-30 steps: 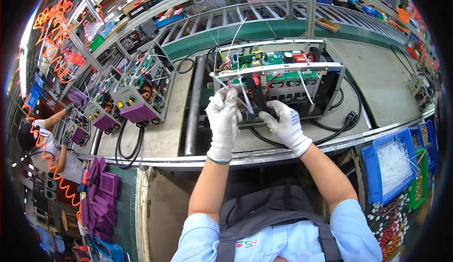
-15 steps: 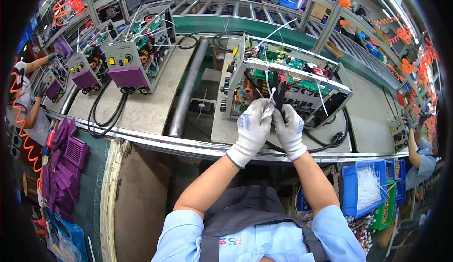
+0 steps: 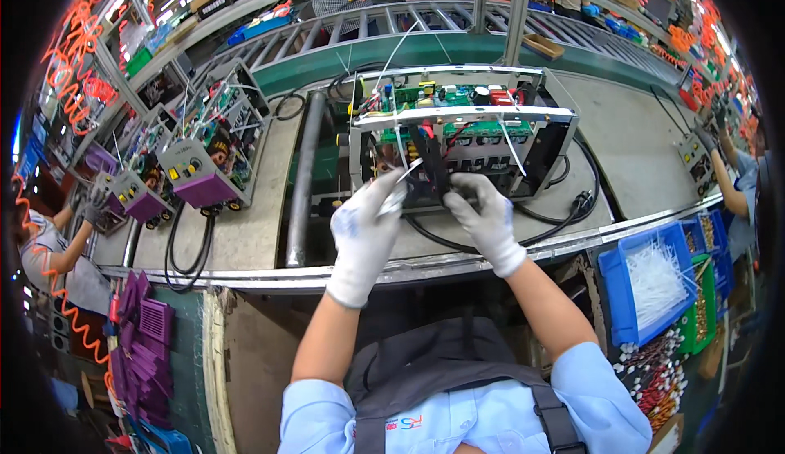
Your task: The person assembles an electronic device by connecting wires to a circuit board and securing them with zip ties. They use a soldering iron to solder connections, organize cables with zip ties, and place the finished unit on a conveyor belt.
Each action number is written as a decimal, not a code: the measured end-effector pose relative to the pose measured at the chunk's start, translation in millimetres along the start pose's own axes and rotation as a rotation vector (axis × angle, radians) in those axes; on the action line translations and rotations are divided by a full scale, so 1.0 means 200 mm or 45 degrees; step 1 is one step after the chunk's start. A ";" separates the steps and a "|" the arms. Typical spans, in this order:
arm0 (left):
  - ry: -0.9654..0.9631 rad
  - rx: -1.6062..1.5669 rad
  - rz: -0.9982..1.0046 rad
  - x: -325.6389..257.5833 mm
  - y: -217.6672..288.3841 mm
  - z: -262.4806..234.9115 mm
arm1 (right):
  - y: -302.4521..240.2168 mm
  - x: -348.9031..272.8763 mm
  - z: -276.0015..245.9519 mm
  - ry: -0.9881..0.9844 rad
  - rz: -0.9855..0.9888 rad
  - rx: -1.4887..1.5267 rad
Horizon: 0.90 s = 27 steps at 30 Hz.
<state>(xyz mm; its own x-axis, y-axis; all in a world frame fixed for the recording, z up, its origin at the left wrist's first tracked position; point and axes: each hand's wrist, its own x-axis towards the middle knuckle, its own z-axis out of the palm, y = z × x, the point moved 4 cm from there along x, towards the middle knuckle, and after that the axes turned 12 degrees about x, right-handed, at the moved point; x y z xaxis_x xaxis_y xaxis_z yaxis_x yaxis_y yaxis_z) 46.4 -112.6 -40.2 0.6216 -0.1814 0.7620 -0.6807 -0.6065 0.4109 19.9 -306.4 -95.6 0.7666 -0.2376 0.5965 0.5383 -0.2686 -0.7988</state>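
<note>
In front of me stands an open-framed electrical unit (image 3: 466,114) with green circuit boards, a metal frame and several white cable ties. My left hand (image 3: 365,227), in a white glove, is closed at the unit's near left side. Its fingertips pinch a white cable tie (image 3: 413,168); a small shiny piece beside them is too blurred to name. A thick black cable (image 3: 431,155) hangs down the unit's near side. My gloved right hand (image 3: 486,218) is closed at its lower end, with finger and thumb curled against it. The unit's inside behind the hands is partly hidden.
Similar units with purple lower fronts (image 3: 208,191) stand to the left, past a metal roller (image 3: 307,180). A black power cord (image 3: 582,200) loops at right. Blue bins (image 3: 625,298) hold white ties. Purple panels (image 3: 147,339) lie lower left. Co-workers are at both sides.
My view has shifted, so the unit appears further left. My hands have drawn apart, the left with the white tie moving left and the right staying by the black cable.
</note>
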 end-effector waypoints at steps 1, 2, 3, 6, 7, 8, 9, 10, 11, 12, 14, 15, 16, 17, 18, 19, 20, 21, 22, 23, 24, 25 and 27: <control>-0.058 -0.216 -0.239 -0.07 -0.08 0.00 | -0.01 -0.02 -0.05 0.029 0.142 0.176; -0.148 -0.427 -0.530 -0.14 -0.15 0.02 | -0.03 -0.05 -0.08 0.041 0.307 0.340; -0.200 -0.526 -0.657 -0.20 -0.20 0.02 | -0.06 -0.06 -0.11 0.056 0.275 0.376; -0.327 -0.293 -0.756 -0.21 -0.28 0.06 | -0.16 -0.01 -0.16 0.099 0.166 0.401; -0.356 -0.280 -0.669 -0.18 -0.28 0.08 | -0.19 0.02 -0.17 0.081 0.124 0.309; -0.393 -0.202 -0.617 -0.14 -0.26 0.11 | -0.21 0.06 -0.18 0.084 0.083 0.209; -0.357 -0.230 -0.519 -0.08 -0.24 0.14 | -0.25 0.10 -0.18 0.078 -0.036 0.186; -0.344 -0.221 -0.479 -0.03 -0.22 0.16 | -0.29 0.15 -0.19 0.072 -0.136 0.172; -0.327 -0.212 -0.435 0.01 -0.19 0.18 | -0.34 0.20 -0.20 0.059 -0.356 -0.101; -0.284 -0.209 -0.371 0.05 -0.16 0.19 | -0.40 0.24 -0.21 0.046 -0.532 -0.382; -0.307 -0.195 -0.421 0.11 -0.13 0.24 | -0.45 0.32 -0.21 -0.003 -0.579 -0.489; -0.301 -0.180 -0.451 0.12 -0.13 0.25 | -0.48 0.37 -0.19 -0.016 -0.729 -0.630; -0.294 -0.164 -0.483 0.13 -0.12 0.27 | -0.51 0.43 -0.16 -0.033 -0.829 -0.780; -0.308 -0.238 -0.514 0.14 -0.11 0.28 | -0.52 0.48 -0.13 -0.067 -0.883 -0.863; -0.304 -0.249 -0.572 0.14 -0.12 0.29 | -0.52 0.55 -0.10 -0.094 -0.903 -0.914; -0.310 -0.268 -0.613 0.13 -0.12 0.31 | -0.50 0.62 -0.07 -0.241 -0.785 -0.920; -0.300 -0.262 -0.665 0.13 -0.12 0.31 | -0.46 0.68 -0.04 -0.409 -0.580 -0.958; -0.255 -0.193 -0.646 0.14 -0.12 0.32 | -0.43 0.73 -0.01 -0.638 -0.391 -0.805; -0.201 -0.257 -0.595 0.14 -0.11 0.31 | -0.36 0.76 0.01 -0.872 -0.013 -0.677; -0.154 -0.266 -0.566 0.14 -0.10 0.31 | -0.35 0.78 0.02 -0.978 -0.022 -0.606; -0.132 -0.271 -0.526 0.14 -0.10 0.31 | -0.34 0.80 0.02 -1.058 0.051 -0.519; -0.163 -0.239 -0.538 0.14 -0.10 0.30 | -0.31 0.81 0.02 -1.065 0.102 -0.597; -0.207 -0.172 -0.479 0.13 -0.10 0.28 | -0.30 0.81 0.00 -1.038 0.142 -0.639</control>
<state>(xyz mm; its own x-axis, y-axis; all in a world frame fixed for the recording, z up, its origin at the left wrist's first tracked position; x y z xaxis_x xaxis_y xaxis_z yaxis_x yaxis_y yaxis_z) 98.1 -149.2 -56.9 0.8820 -0.0932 0.4619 -0.4325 -0.5492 0.7151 112.0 -328.9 49.4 0.9137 0.3849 0.1304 0.3803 -0.6967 -0.6083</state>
